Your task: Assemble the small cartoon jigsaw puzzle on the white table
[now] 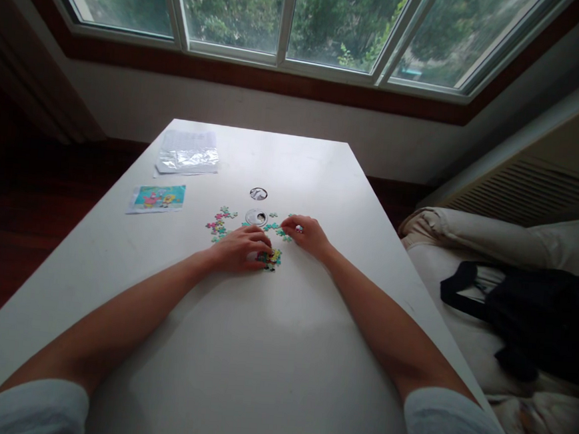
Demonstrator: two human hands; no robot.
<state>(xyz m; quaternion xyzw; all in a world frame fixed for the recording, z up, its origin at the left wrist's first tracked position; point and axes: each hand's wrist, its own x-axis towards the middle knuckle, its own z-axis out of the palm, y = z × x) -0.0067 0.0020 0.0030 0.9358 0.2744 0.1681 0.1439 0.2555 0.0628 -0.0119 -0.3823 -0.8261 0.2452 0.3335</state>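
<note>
A small joined section of a jigsaw puzzle (272, 260), with a yellow cartoon figure on it, lies on the white table. My left hand (239, 248) is curled over its left side, thumb and fingers holding it and hiding part of it. To the right and a little farther off, my right hand (309, 236) has its fingertips pinched at a green jigsaw puzzle piece (281, 232) among other loose pieces. More loose pieces (217, 227), green and pink, are scattered beyond my left hand. A round tin lid or disc (256, 217) sits between the groups, partly behind my left fingers.
On the left of the white table (257, 375) lies a picture card (158, 198) with cartoon figures. Behind it is a clear plastic bag (188, 152) with paper. A second round item (258, 193) lies farther back. A sofa (460, 270) with dark clothing (542, 317) stands right.
</note>
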